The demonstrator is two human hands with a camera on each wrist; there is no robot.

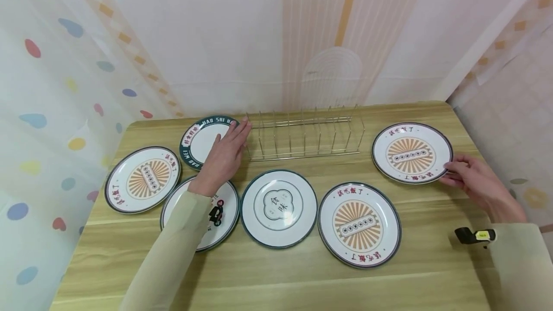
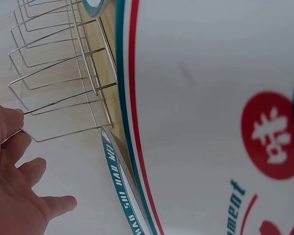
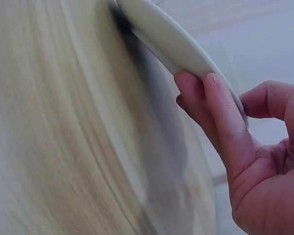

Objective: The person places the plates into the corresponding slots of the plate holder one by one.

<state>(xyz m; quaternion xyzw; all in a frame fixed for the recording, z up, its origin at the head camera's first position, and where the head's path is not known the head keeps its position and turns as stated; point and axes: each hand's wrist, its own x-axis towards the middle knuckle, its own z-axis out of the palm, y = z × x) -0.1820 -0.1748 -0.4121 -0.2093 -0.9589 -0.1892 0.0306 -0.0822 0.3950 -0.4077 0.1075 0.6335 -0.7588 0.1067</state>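
Note:
At the right of the head view, my right hand (image 1: 475, 181) pinches the edge of a white plate (image 1: 395, 145) with an orange sunburst. Its thumb is on top and its fingers are under the rim; the right wrist view shows this plate (image 3: 171, 41) tilted, its held edge off the table. My left hand (image 1: 226, 152) reaches over a green-rimmed plate (image 1: 203, 140). Its fingertips touch the end wire of a metal dish rack (image 1: 304, 152), and the other fingers (image 2: 34, 171) are loosely extended. No plates stand in the rack's slots.
On the wooden table (image 1: 302, 282) lie another sunburst plate (image 1: 144, 172) at left, a plate with a black figure (image 1: 226, 200), a plate with a flower-shaped outline (image 1: 278, 196) and a sunburst plate (image 1: 358, 248). A patterned curtain (image 1: 216, 37) hangs behind.

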